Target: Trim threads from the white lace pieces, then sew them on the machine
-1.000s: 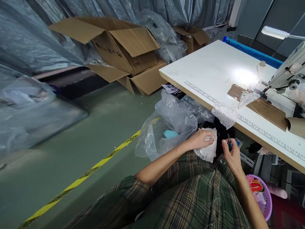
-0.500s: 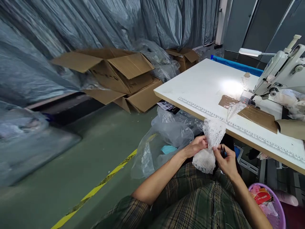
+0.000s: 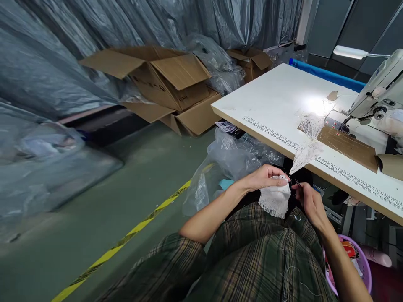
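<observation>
My left hand [image 3: 267, 178] pinches the top edge of a white lace piece [image 3: 275, 199], which hangs over my lap. Close on its right, my right hand [image 3: 310, 203] is closed around small dark thread snips [image 3: 296, 183], their tips pointing toward the lace by my left fingers. Another stretch of white lace [image 3: 310, 144] lies on the sewing table [image 3: 267, 96] and droops over its front edge, its lower point close above my hands. Whether a thread joins the two lace parts is too fine to make out.
A sewing machine [image 3: 378, 92] stands on the table at right, with brown card [image 3: 349, 144] beside its needle. Plastic bags [image 3: 231, 155] hang below the table's left side. Cardboard boxes [image 3: 166, 84] sit on the floor behind. A purple basket [image 3: 367, 268] is at lower right.
My left hand has risen and shifted its grip to the upper edge of the lower lace. The gathered lace has parted visually into two pieces. My right hand has turned the snips toward the gap.
</observation>
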A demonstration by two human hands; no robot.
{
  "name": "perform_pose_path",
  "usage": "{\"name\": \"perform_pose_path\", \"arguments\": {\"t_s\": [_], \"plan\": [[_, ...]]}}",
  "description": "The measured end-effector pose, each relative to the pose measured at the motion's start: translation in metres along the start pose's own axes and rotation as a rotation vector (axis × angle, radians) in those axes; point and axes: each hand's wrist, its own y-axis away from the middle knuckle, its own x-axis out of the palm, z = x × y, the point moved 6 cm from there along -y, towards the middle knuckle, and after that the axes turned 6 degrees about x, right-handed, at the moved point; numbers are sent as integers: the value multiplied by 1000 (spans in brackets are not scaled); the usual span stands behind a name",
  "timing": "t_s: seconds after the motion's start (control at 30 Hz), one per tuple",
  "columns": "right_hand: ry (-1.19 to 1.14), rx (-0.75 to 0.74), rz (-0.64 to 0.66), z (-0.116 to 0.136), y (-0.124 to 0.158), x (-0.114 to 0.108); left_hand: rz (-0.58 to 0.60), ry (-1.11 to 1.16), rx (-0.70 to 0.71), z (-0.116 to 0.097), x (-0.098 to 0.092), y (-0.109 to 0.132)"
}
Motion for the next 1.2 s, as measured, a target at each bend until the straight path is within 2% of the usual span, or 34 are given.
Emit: {"name": "perform_pose_path", "arguments": {"t_s": [0.13,0.3,0.47,0.57,0.7,0.83,0.93,1.0,1.1,1.2], "plan": [[88,3,-11,4,-21,-1,-31,2,9,-2,2,4],[82,-49,11,18,-30,8,-58,45,28,-2,5,5],[13,5,-55,10,-26,10,-127,98,31,-5,3,6],[-1,39,-18,5,-20,13,-118,117,21,-8,4,7],[37,2,36,11,-19,18,-112,104,16,-11,6,7],[60,-9,22,11,-24,20,-104,55,-2,-10,7,8],[-20,15,6,3,-22,23,-107,45,1,-7,7,8],[-119,39,72,-4,-16,30,-98,45,3,-1,7,8],[-130,65,179,-16,-3,38,-70,-58,0,15,6,7],[64,106,106,-26,5,30,-140,-336,68,22,-3,2]]}}
